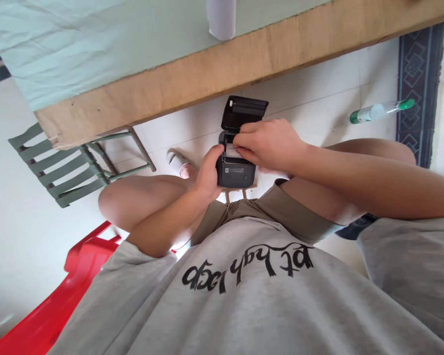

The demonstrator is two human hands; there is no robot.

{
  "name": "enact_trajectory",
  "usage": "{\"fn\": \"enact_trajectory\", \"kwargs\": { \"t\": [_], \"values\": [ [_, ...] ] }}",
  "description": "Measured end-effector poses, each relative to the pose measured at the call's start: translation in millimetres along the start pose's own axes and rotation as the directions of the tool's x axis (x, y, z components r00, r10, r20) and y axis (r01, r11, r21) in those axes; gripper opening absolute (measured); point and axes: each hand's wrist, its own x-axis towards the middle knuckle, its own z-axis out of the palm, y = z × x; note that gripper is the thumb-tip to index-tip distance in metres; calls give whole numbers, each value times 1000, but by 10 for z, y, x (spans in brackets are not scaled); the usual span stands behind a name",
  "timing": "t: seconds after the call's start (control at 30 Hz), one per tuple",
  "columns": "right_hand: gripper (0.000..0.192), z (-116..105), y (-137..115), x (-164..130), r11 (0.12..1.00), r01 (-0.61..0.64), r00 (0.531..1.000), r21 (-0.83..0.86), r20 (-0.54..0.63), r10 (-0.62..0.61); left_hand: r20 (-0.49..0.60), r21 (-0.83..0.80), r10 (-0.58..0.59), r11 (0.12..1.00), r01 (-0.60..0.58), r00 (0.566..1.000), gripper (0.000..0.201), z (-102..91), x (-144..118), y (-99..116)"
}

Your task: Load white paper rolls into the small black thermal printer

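1. Over the uncovered compartment, we find the right hand (270,140), fingers bent and tips bunched close together at what we take for a white roll (232,150); whether they pinch it or merely press, we cannot tell.
2. Around the black device (237,178), we see the left hand (209,175) curled firmly at its left side — thumb along the upper edge, other fingers mostly hidden from us.
3. Device held above the lap, between the knees, apart from the table (163,88).
4. Progress, by our reading: lid (240,114) already swung up, white roll within the compartment. Lid not yet down — we judge the work inside unfinished, though we cannot tell how the roll sits.
5. Farther out, we note a white cylinder (222,19) on the table and a bottle (381,112) on the floor.
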Motion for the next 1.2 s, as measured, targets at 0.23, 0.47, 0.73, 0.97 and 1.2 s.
{"fn": "enact_trajectory", "kwargs": {
  "t": [0.23, 0.47, 0.73, 0.97, 1.2],
  "values": [
    [36, 153, 108, -2, 963, 209, 965, 169, -192, -176, 54, -4, 26, 1000, -25, 998, 34, -4, -8, 33],
    [37, 84, 160, 27, 921, 352, 936, 166, -80, -344, 51, 117, 19, 993, -25, 999, 35, 45, -80, 85],
    [38, 33, 170, -13, 922, 339, 940, 185, -114, -322, 68, 139, 28, 990, -37, 997, 37, 38, -67, 83],
    [36, -32, 161, -20, 953, 206, 978, 221, -66, -196, 66, 139, 8, 990, -17, 998, 44, 77, -94, 108],
    [38, -129, 129, -70, 979, 130, 991, 160, -37, -125, 74, 122, 15, 992, -24, 997, 47, 39, -84, 80]
  ]
}}
